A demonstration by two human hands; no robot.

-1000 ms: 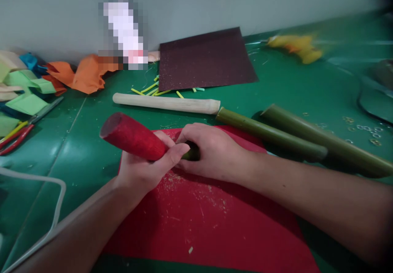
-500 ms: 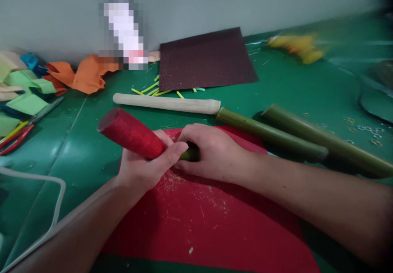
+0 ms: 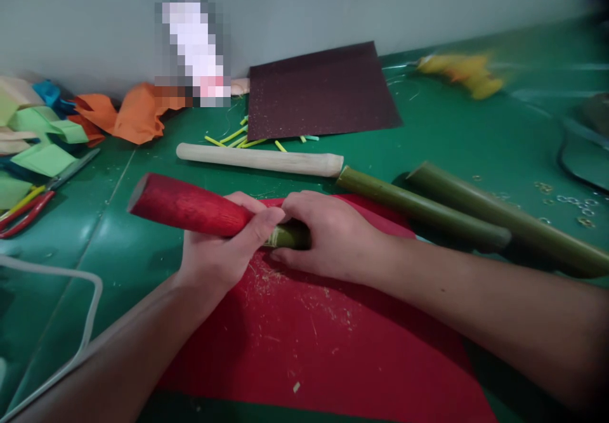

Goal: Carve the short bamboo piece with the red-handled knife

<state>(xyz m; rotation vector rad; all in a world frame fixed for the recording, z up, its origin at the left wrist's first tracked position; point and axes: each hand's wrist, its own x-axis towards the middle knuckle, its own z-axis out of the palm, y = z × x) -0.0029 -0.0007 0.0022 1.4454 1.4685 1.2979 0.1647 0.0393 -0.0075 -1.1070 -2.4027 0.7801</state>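
Observation:
My left hand [image 3: 221,245] is wrapped round a thick red wooden handle [image 3: 190,205], whose flat end points left; whatever it joins is hidden by my fingers. A short piece of green bamboo [image 3: 297,235] is in my right hand [image 3: 328,226], with a pale scraped patch near my left thumb. The two hands meet, thumb close to fingers, above a red sheet [image 3: 342,353] strewn with fine shavings. Beyond them lie a pale peeled bamboo stick [image 3: 259,160] and two green bamboo lengths, a thinner one [image 3: 423,210] and a thicker one [image 3: 514,220].
A dark brown sheet [image 3: 321,93] lies near the wall, over short yellow-green sticks [image 3: 233,136]. Red-handled scissors [image 3: 28,214] and crumpled coloured paper [image 3: 137,115] are at the left, by a white cable [image 3: 92,302]. Small rings [image 3: 578,201] and a yellow object [image 3: 459,71] lie right.
The red handle has swung flatter, its free end moving left and slightly down. More of the green bamboo, with its scraped patch, now shows between my hands.

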